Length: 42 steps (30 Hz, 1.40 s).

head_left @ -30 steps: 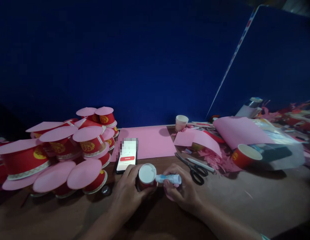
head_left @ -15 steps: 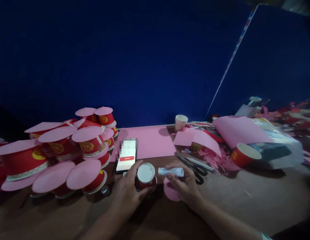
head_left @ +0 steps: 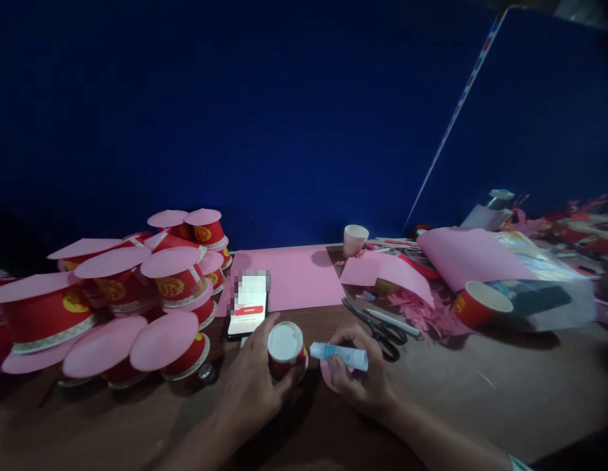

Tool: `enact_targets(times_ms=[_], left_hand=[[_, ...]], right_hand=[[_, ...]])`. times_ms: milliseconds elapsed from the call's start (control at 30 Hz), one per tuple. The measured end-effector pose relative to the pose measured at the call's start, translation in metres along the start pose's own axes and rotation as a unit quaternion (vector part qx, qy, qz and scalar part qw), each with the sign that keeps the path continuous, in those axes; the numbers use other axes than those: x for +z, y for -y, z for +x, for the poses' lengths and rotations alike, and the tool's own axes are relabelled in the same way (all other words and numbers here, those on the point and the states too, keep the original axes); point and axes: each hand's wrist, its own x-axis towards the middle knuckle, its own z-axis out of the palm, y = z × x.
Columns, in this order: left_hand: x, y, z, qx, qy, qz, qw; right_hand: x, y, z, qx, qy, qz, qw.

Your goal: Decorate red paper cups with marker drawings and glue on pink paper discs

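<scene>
My left hand (head_left: 252, 386) is wrapped round a small red paper cup (head_left: 285, 350) standing upside down on the brown table, its white bottom facing up. My right hand (head_left: 365, 379) grips a white and blue glue stick (head_left: 339, 355), its tip pointing left, a short gap away from the cup. Under the right hand's fingers lies a pink paper disc (head_left: 328, 376), partly hidden. A lit phone (head_left: 249, 304) lies just behind the cup.
A pile of red cups topped with pink discs (head_left: 132, 294) fills the left. Black scissors (head_left: 377, 327), a pink sheet (head_left: 294, 278), pink scraps, a white cup (head_left: 355, 239) and an open red cup (head_left: 478, 304) lie behind and right. Blue wall behind.
The glue stick's tip has left the cup's bottom and drawn back to the right. The right hand dipped lower over the pink disc. The left hand kept its hold on the cup.
</scene>
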Motion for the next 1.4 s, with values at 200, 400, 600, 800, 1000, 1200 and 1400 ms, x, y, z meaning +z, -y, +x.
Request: enact_targets(times_ms=[200, 400, 600, 800, 1000, 1200, 1400], left_hand=[[-0.0007, 0.0046, 0.0031, 0.028, -0.001, -0.037, 0.999], [-0.0073, -0.0031, 0.0053, 0.019, 0.011, -0.054, 0.998], [-0.0042, -0.0010, 0.0049, 0.014, -0.011, -0.047, 0.999], [-0.0031, 0.0010, 0.0048, -0.001, -0.009, -0.047, 0.999], [-0.0041, 0.0001, 0.0054, 0.006, 0.011, -0.066, 0.998], [0.0002, 0.0023, 0.0045, 0.005, -0.012, -0.059, 0.998], [0.0000, 0.0032, 0.0041, 0.006, -0.006, -0.057, 0.998]], right_hand=[[0.0029, -0.0031, 0.0003, -0.052, 0.031, 0.057, 0.997], [0.0045, -0.0006, -0.0033, -0.043, 0.041, 0.043, 0.997], [0.0064, -0.0010, -0.0022, -0.049, 0.055, 0.049, 0.996], [0.0073, -0.0035, -0.0022, -0.052, 0.063, 0.044, 0.996], [0.0046, -0.0020, -0.0004, -0.036, 0.080, 0.042, 0.995], [0.0032, -0.0004, 0.0020, 0.031, 0.031, 0.006, 0.999], [0.0044, -0.0034, 0.0021, 0.025, 0.063, 0.015, 0.998]])
